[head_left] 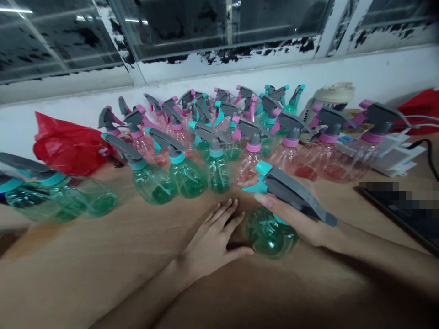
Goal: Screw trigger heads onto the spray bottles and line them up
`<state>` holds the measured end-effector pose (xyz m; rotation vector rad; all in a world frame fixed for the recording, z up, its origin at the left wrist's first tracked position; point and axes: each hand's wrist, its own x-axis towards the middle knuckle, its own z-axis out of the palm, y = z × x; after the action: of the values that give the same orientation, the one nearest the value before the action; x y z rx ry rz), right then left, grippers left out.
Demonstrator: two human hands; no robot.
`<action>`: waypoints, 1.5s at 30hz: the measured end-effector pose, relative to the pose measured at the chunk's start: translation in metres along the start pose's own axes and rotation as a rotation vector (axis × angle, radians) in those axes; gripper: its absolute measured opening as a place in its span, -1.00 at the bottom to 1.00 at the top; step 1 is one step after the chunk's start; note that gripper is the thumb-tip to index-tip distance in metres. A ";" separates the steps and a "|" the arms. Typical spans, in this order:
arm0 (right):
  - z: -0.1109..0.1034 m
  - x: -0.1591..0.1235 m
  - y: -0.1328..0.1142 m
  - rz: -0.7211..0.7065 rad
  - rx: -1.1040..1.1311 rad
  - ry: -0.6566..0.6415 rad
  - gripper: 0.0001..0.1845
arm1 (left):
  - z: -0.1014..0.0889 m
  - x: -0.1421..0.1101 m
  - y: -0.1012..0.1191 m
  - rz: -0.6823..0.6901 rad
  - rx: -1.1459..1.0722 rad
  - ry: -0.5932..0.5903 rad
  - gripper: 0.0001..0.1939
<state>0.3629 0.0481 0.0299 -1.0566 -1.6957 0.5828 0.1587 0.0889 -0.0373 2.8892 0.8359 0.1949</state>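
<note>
A green spray bottle (269, 234) with a grey and teal trigger head (291, 192) stands on the wooden table (103, 265) in front of me. My right hand (295, 217) is wrapped round its neck and head from the right. My left hand (214, 240) lies flat on the table with fingers stretched out, its thumb touching the bottle's left side. Behind them stand several green and pink spray bottles (212, 146) in rows along the wall.
A red plastic bag (68, 146) lies at the left by the wall, another red bag (421, 107) at the far right. Two green bottles (58, 196) stand at the left edge. A white power strip (398, 157), a cream jar (331, 98) and a dark flat device (404, 205) are on the right.
</note>
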 end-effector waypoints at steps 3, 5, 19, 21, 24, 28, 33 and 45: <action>-0.001 0.001 -0.001 -0.003 -0.027 -0.020 -0.86 | 0.001 0.000 0.000 -0.011 -0.003 0.002 -0.18; -0.002 0.002 -0.001 -0.032 -0.020 -0.038 -0.85 | 0.000 -0.001 0.000 -0.010 -0.003 0.005 -0.19; -0.003 0.005 -0.002 -0.068 0.034 -0.050 -0.89 | -0.001 -0.001 -0.002 -0.005 0.002 0.003 -0.23; -0.001 0.005 0.001 -0.036 0.041 -0.023 -0.89 | -0.001 -0.001 -0.002 -0.004 0.009 -0.001 -0.22; 0.002 0.004 0.006 -0.002 0.039 0.032 -0.86 | -0.001 0.000 -0.002 0.001 0.015 -0.006 -0.22; 0.003 0.003 0.005 0.005 0.010 0.064 -0.84 | 0.000 0.000 -0.003 0.006 0.007 0.012 -0.22; 0.003 0.003 0.002 0.014 0.004 0.033 -0.82 | 0.000 -0.001 -0.003 0.009 0.002 0.014 -0.22; 0.003 0.003 0.004 0.042 0.019 0.035 -0.87 | -0.001 -0.002 -0.004 0.028 0.014 0.007 -0.26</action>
<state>0.3610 0.0528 0.0275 -1.0850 -1.6384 0.6030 0.1551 0.0916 -0.0373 2.9161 0.8009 0.2027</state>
